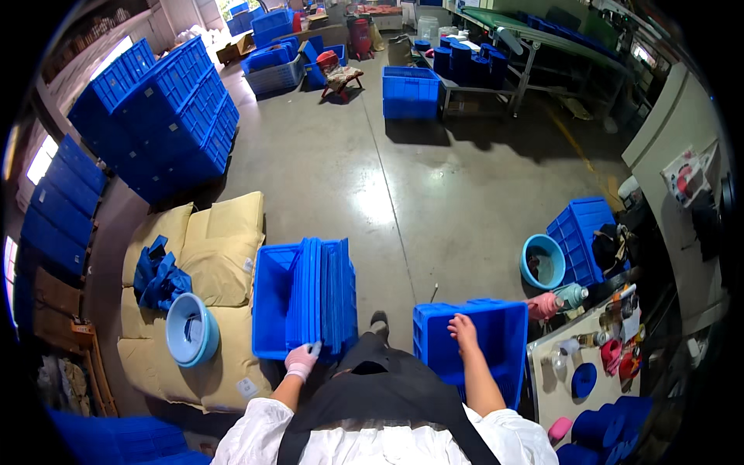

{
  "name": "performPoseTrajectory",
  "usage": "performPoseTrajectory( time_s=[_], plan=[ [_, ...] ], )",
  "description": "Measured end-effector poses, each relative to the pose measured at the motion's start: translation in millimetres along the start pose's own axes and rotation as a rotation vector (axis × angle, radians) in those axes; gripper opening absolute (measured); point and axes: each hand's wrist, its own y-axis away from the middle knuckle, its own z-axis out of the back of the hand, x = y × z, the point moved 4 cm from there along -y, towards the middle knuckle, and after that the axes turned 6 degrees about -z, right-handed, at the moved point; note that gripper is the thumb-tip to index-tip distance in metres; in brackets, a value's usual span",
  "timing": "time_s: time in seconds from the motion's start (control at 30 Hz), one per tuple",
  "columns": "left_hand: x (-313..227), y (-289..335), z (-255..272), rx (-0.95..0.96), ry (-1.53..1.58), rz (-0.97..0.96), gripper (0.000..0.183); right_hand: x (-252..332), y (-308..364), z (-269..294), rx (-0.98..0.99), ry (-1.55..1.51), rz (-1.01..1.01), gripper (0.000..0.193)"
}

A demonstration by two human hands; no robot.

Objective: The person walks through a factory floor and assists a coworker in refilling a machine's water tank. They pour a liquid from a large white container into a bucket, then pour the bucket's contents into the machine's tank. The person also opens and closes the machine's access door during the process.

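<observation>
A blue crate (pixel 273 291) stands in front of me on the left, holding several thin blue panels (pixel 314 291) packed upright side by side. My left hand (pixel 301 360), in a pale pink glove with grey fingertips, is closed at the near edge of these panels; its grip is partly hidden. To the right is a second open blue crate (pixel 496 329), whose visible inside shows no contents. My right hand (pixel 463 332), bare, hovers over its opening with loosely bent fingers and nothing in them.
Tan sacks (pixel 221 267) on the left bear a light blue basin (pixel 208 341) and blue cloth (pixel 159 279). Stacked blue crates (pixel 167 116) rise behind. A cluttered table (pixel 546 376) stands right, near another basin (pixel 559 252). A crate (pixel 409 93) sits far ahead beside a metal-framed bench (pixel 527 58).
</observation>
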Motion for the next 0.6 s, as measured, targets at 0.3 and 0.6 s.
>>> performPoseTrajectory(
  time_s=[0.3,0.6],
  plan=[
    [123,-156,-49,0.178,0.238,0.496,0.071,126,-198,-108,0.112,0.125,-0.189,0.034],
    [-33,-467,85,-0.063,0.475,0.155,0.058,218,-367,-118,-0.009,0.206,-0.218,0.033]
  ],
)
